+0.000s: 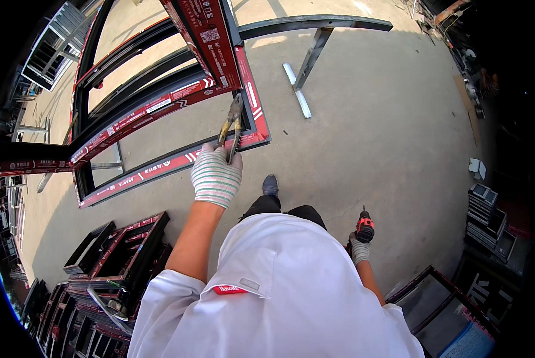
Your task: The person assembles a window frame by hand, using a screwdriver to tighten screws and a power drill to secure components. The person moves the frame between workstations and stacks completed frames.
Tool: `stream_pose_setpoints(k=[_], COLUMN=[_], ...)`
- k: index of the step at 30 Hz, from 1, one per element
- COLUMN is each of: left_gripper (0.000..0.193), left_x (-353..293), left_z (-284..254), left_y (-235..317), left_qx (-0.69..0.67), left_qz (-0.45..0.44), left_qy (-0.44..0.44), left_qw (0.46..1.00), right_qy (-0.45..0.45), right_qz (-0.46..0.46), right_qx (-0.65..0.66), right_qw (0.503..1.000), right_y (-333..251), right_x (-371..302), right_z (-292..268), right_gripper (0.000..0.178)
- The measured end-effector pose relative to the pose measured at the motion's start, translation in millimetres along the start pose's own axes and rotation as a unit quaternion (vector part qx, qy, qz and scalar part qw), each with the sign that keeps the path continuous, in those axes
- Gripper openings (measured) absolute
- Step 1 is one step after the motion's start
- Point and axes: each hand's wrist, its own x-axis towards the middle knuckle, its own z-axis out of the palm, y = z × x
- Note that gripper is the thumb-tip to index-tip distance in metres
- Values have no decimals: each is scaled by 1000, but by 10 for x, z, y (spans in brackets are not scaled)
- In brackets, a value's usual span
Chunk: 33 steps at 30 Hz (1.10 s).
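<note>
My left hand (217,174), in a white glove with green stripes, is closed round a pair of pliers (237,122) with worn yellowish handles. The pliers' jaws point away from me and reach the inner edge of a dark window frame (256,113) covered in red printed film. Whether the jaws grip anything there is too small to tell. Down at my right side, my gloved right hand (358,249) holds a red and black cordless drill (366,228), its bit pointing forward. The drill is apart from the frame.
A metal trestle (315,24) supports the frame, its foot (297,90) on the concrete floor. Stacked frames (118,253) stand at lower left. A glazed frame (437,298) lies at lower right, near piled dark profiles (485,218). My shoe (270,185) is just ahead.
</note>
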Motion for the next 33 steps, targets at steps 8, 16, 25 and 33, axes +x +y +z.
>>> stream_pose_setpoints(k=[8, 16, 25, 33], left_gripper=[23, 21, 21, 23], left_x=[-3, 19, 102, 215], left_z=[177, 330, 457, 636], left_y=[200, 550, 696, 615], left_qx=[-29, 14, 94, 90], left_qz=[-8, -58, -76, -13], left_qy=[61, 81, 104, 199], left_qw=[998, 995, 987, 976], right_qy=[-43, -82, -61, -83], right_qz=[-21, -165, -50, -69], right_qx=[-91, -392, -319, -253], right_qw=[995, 901, 945, 961], right_y=[-979, -1227, -2172, -2939], right_x=[538, 1361, 2006, 2411], right_z=[143, -104, -279, -43], right_gripper=[14, 34, 26, 17])
